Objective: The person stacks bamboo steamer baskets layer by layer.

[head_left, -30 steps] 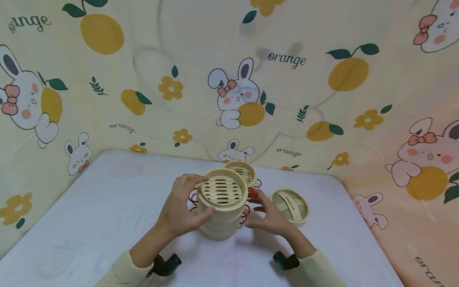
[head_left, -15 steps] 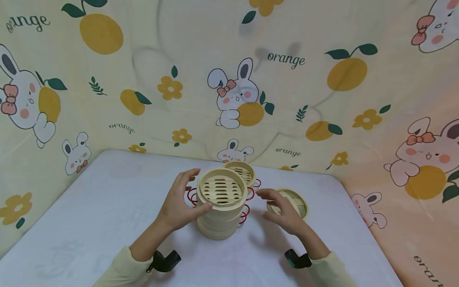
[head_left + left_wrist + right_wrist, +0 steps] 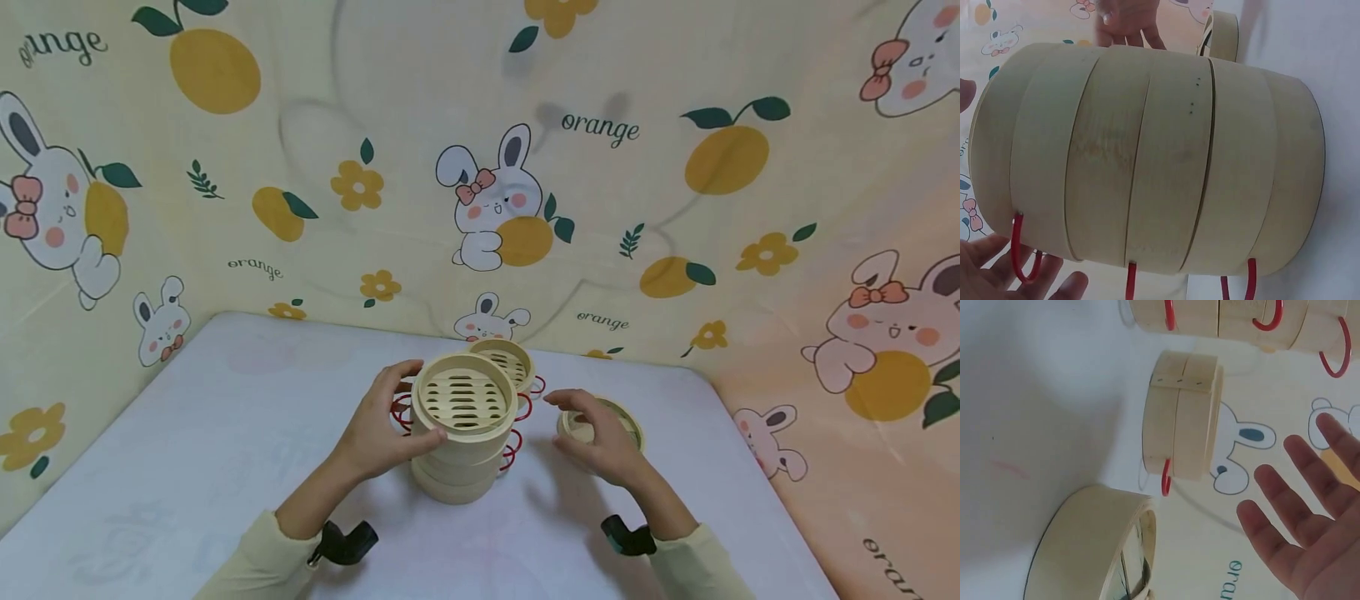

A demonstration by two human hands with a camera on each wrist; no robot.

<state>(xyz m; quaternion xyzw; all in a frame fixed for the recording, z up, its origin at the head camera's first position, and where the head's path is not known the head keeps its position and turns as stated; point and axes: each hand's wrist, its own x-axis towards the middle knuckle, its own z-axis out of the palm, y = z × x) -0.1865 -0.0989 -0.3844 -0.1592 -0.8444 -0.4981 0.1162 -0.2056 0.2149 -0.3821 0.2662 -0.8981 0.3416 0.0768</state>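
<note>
A stack of bamboo steamer baskets with red loop handles stands upright at the table's middle, its slatted top basket facing up. My left hand is around the top basket's left side, fingertips right at the rim and thumb overlapping its front. In the left wrist view, the left fingers spread behind a red loop. To the right, my right hand hovers with relaxed, spread fingers, nothing between them. It partly hides the round bamboo lid, which lies on the table.
Another small steamer basket with red loops stands behind the stack. The white table meets a hanging cloth printed with rabbits and oranges at its back edge.
My right hand has drawn away from the stack to the right, over the lid. My left fingers came off the top rim, then moved close to it again. The stack stays put.
</note>
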